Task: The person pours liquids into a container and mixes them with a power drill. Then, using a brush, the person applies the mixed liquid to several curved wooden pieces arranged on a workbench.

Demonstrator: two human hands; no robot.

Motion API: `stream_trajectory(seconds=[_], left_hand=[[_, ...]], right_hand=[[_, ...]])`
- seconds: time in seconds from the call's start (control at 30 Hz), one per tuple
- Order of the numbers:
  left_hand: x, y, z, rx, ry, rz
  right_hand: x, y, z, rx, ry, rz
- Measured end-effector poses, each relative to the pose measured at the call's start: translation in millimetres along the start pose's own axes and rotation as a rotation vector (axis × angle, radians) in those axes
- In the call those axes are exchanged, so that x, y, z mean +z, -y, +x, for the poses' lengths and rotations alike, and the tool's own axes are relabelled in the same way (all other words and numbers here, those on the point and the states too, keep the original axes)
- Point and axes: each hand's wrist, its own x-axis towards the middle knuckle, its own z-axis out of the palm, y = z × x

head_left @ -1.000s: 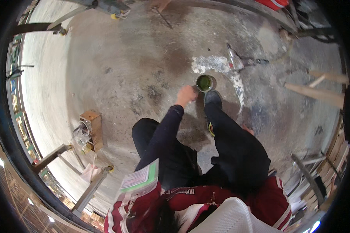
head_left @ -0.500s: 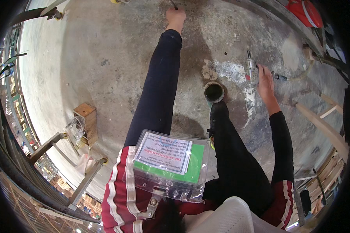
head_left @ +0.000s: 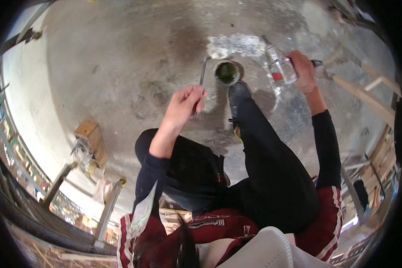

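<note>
Two hands at work above a concrete floor [head_left: 129,85], seen from above and described from near to far. Nearest, the left hand [head_left: 181,107] has its fingers curled around a thin metal rod [head_left: 203,76], which points away from the body; its tip is too blurred to identify. A dark shoe [head_left: 240,92] rests on the floor, and just beyond its toe stands a round cup [head_left: 227,73] with dark green contents. The far end of the rod appears beside the cup's left side, apart from it. To the right, the right hand [head_left: 303,71] clasps the rear of a metallic power tool [head_left: 279,64], its nose directed away; whether the tool rests on the floor cannot be told. Farther off lies a whitish patch [head_left: 236,44]. Stage reached, as judged here: both implements are in hand, neither is visibly applied to a workpiece, and the amount of work left cannot be determined
</note>
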Motion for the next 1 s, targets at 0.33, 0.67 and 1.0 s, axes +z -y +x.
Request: stream_trajectory(seconds=[0.33, 0.67, 1.0], left_hand=[[35, 36, -4, -0.074, 0.148, -0.102], [52, 39, 38, -0.141, 0.098, -0.183], [61, 43, 105, -0.234, 0.123, -0.744]], right_hand=[[-68, 149, -57, 0.138, -0.300, 0.377], [-82, 119, -95, 0.441, -0.007, 0.499], [-85, 155, -37, 0.099, 0.353, 0.388]])
